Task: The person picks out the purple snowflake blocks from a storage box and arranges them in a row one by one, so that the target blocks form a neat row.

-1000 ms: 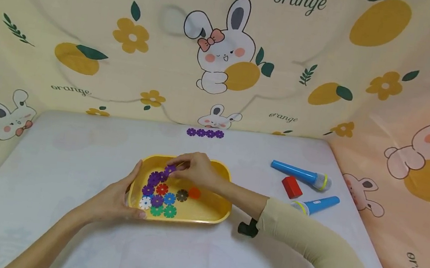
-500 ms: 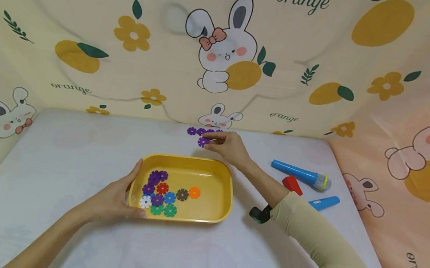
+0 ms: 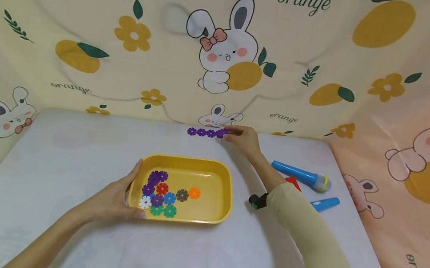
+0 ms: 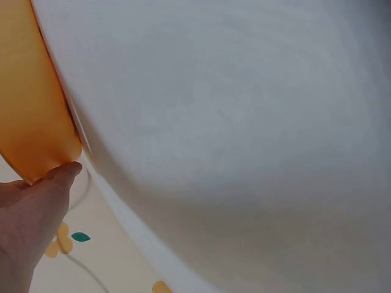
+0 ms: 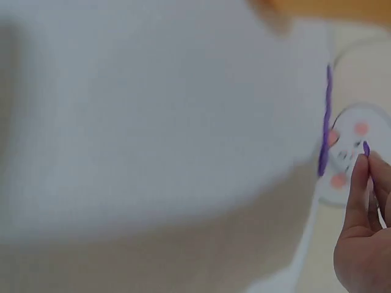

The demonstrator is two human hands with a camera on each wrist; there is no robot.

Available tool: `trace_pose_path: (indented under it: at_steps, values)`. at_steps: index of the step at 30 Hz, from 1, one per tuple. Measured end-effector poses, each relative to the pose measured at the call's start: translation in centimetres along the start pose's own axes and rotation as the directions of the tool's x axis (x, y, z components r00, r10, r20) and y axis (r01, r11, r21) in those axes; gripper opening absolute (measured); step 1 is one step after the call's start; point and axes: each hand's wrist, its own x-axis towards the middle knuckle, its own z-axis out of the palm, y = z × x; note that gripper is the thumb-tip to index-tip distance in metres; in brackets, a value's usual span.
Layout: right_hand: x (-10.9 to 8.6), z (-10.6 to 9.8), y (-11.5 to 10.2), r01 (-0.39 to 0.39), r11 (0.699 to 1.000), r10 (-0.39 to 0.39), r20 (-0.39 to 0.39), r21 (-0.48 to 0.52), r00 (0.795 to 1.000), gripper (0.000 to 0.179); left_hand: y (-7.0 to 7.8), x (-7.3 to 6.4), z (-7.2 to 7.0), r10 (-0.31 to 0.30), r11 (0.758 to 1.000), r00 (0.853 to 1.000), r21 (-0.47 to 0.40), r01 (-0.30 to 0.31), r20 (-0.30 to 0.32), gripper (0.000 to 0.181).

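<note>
My right hand [image 3: 243,140] pinches a purple flower-shaped disc [image 5: 366,148] between thumb and fingertips. In the head view this disc overlaps the right end of a row of purple discs [image 3: 201,132] near the table's back edge. The right wrist view shows it apart from the row, which appears edge-on. My left hand [image 3: 111,202] grips the left end of a yellow tray [image 3: 210,169], thumb at the front corner and fingers along the side. Inside the tray, toward its left, lie several flower-shaped discs [image 3: 162,188] in purple, red, blue, white, green, brown and orange.
Two blue toy microphones lie on the right of the table, the farther microphone [image 3: 295,171] whole in view, the nearer microphone [image 3: 326,204] partly behind my right sleeve. A red block [image 3: 292,182] shows between them. A printed cloth backdrop [image 3: 160,55] rises behind the table.
My right hand has carried a purple disc out of the tray to the back, then rightward to the row's right end. My left hand has stayed on the tray.
</note>
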Motion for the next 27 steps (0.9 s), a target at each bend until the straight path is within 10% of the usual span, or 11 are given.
trace_pose_path:
  at_steps: [12, 27]
  values:
    - [1.2, -0.9, 2.1, -0.113, 0.978, 0.104, -0.062, -0.176, 0.993, 0.03, 0.1, -0.2, 0.1, -0.016, 1.0, 1.0, -0.002, 0.016, 0.004, 0.134]
    - [2.2, -1.2, 2.7, -0.138, 0.984, 0.14, 0.011, -0.114, 0.99, 0.034, 0.2, -0.1, -0.1, -0.023, 1.0, 1.0, -0.007, 0.023, 0.001, 0.134]
